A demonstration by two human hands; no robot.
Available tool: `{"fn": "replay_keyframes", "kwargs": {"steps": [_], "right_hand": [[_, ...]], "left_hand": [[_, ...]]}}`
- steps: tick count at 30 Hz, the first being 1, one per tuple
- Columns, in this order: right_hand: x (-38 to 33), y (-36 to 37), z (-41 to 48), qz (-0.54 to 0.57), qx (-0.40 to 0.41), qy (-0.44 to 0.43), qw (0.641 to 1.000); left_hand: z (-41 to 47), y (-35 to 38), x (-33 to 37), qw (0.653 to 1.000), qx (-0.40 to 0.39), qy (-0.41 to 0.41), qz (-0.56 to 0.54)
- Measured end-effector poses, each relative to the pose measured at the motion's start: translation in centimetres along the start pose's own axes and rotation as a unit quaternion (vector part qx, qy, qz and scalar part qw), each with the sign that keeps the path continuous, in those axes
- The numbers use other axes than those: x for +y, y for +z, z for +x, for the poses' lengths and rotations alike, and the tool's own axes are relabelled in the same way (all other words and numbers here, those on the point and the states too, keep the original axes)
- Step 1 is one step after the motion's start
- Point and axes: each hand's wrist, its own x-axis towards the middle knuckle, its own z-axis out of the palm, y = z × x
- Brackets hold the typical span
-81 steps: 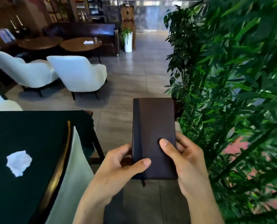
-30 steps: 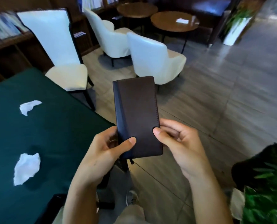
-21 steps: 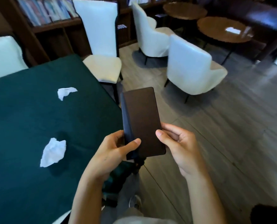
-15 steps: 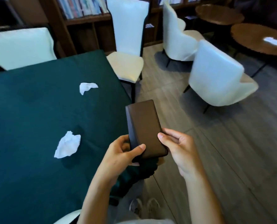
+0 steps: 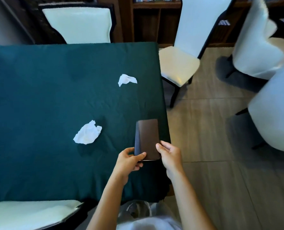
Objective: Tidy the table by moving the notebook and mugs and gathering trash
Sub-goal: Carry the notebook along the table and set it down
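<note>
Gripping a flat, leathery brown notebook (image 5: pixel 148 138) — both hands, left hand (image 5: pixel 129 161) and right hand (image 5: pixel 170 156).

Two bare forearms, entering from the six o'clock edge, uncovered all the way to the frame's bottom with no sleeve or cuff showing. Left hand (image 5: pixel 129 161) and right hand (image 5: pixel 170 156) likewise bare: no rings, no watch, no bands at either wrist. Short, plain fingernails on the visible thumbs. Between the forearms, at six o'clock, a pale grey garment of soft fabric (image 5: pixel 148 224), lightly creased, cut off by the lower edge; whether shirt or trousers cannot be told. Just above that, toward twelve o'clock, a light-coloured shoe with laces (image 5: pixel 138 210), partly shadowed and blurred, details hard to make out.
</note>
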Motion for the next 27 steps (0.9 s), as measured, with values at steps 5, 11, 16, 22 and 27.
{"fn": "replay_keyframes", "kwargs": {"steps": [5, 11, 16, 22, 27], "right_hand": [[2.5, 0.9, 3.8, -0.052, -0.018, 0.035, 0.998], [5.2, 0.9, 5.1, -0.192, -0.04, 0.051, 0.979], [4.9, 1.1, 5.0, -0.269, -0.029, 0.026, 0.962], [4.2, 0.8, 5.2, -0.36, -0.041, -0.004, 0.932], [3.5, 0.8, 5.0, -0.473, -0.096, -0.106, 0.869]], "left_hand": [[3.5, 1.5, -1.7, 0.998, 0.056, -0.037, 0.007], [4.6, 1.5, -4.5, 0.986, 0.117, -0.077, 0.095], [4.4, 1.7, -4.7, 0.966, 0.138, -0.068, 0.205], [4.0, 1.6, -3.7, 0.889, 0.138, -0.039, 0.435], [3.9, 1.9, -2.8, 0.808, 0.107, -0.031, 0.578]]}}
